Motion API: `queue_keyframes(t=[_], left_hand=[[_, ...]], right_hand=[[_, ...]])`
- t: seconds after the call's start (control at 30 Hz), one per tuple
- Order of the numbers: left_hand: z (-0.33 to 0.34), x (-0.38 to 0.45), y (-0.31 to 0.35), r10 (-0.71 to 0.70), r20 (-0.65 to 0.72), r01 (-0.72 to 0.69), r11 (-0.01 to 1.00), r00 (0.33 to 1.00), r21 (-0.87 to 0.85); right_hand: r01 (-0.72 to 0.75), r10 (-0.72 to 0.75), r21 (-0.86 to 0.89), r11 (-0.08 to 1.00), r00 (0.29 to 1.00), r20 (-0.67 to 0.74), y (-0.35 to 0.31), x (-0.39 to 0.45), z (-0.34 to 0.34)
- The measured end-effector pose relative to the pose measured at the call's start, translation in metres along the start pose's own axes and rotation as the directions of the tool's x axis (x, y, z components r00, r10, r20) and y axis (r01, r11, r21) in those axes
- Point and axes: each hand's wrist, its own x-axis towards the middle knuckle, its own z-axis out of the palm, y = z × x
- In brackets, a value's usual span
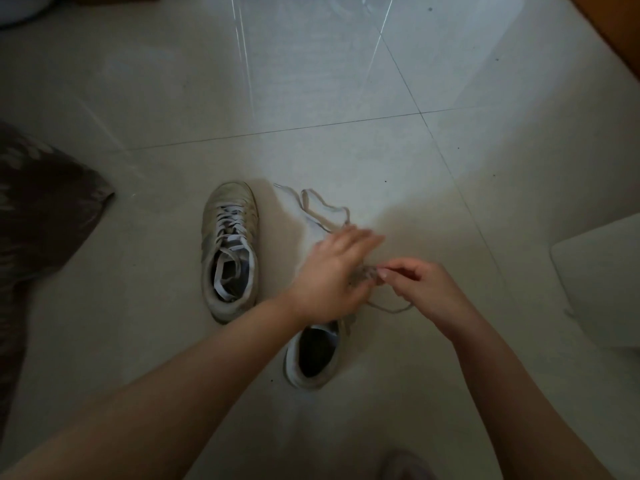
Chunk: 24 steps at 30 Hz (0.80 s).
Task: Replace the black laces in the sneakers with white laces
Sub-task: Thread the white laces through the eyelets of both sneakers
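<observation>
Two pale sneakers stand on the tiled floor. The left sneaker [230, 251] is laced with a white lace. The right sneaker [317, 355] lies mostly under my hands, only its heel opening showing. My left hand [332, 275] lies over its front, fingers extended forward and blurred. My right hand [415, 285] pinches the white lace [325, 211] between thumb and fingertips just above the shoe. The lace's loose length trails forward across the floor and a loop hangs below my right hand.
A dark patterned cloth [38, 216] lies at the left. A white boxy object [602, 282] stands at the right. An orange-brown wooden edge [616, 29] runs along the top right. Pale floor tiles [311, 81] stretch ahead.
</observation>
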Motion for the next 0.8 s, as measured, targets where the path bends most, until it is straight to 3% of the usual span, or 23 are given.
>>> queue_keyframes(t=[0.07, 0.13, 0.23, 0.3, 0.37, 0.43, 0.53, 0.6, 0.7, 0.8], left_hand=[[0.005, -0.001, 0.008, 0.056, 0.092, -0.055, 0.998, 0.994, -0.01], [0.003, 0.0, 0.008, -0.004, 0.044, 0.006, 0.999, 0.999, -0.049], [-0.003, 0.001, -0.002, -0.083, 0.057, 0.086, 0.994, 0.995, -0.064], [-0.004, -0.002, -0.008, -0.09, 0.07, 0.092, 0.996, 0.993, -0.017], [-0.001, -0.006, -0.01, -0.111, 0.072, 0.118, 0.988, 0.991, -0.102], [-0.002, -0.006, -0.005, -0.15, 0.135, 0.177, 0.958, 0.98, -0.224], [-0.001, -0.001, 0.008, -0.035, 0.15, 0.051, 0.993, 0.988, -0.102], [0.0, 0.001, 0.017, 0.017, 0.104, -0.005, 0.993, 0.994, -0.116], [-0.009, 0.002, 0.015, -0.1, 0.135, 0.132, 0.957, 0.986, -0.258], [-0.026, 0.002, -0.003, -0.16, 0.143, 0.195, 0.94, 0.977, -0.279]], right_hand=[[0.04, -0.043, 0.057, 0.998, 0.998, 0.046, -0.004, -0.003, 0.001], [0.036, -0.033, 0.245, 0.969, 0.999, -0.016, -0.004, -0.002, -0.001], [0.017, 0.127, 0.64, 0.768, 0.976, -0.179, 0.002, 0.007, -0.014], [0.04, 0.215, 0.732, 0.68, 0.944, -0.251, 0.007, 0.012, -0.025], [0.02, 0.268, 0.749, 0.663, 0.927, -0.261, 0.014, 0.013, -0.027], [-0.059, 0.248, 0.668, 0.742, 0.949, -0.192, 0.014, 0.009, -0.021], [-0.095, 0.076, 0.279, 0.955, 0.994, 0.081, 0.002, -0.002, -0.01], [-0.003, -0.011, 0.091, 0.996, 0.988, 0.152, -0.006, -0.005, -0.005], [0.095, -0.068, 0.326, 0.941, 0.993, -0.093, -0.012, 0.002, -0.009], [0.084, 0.113, 0.537, 0.839, 0.939, -0.324, -0.008, 0.012, -0.024]])
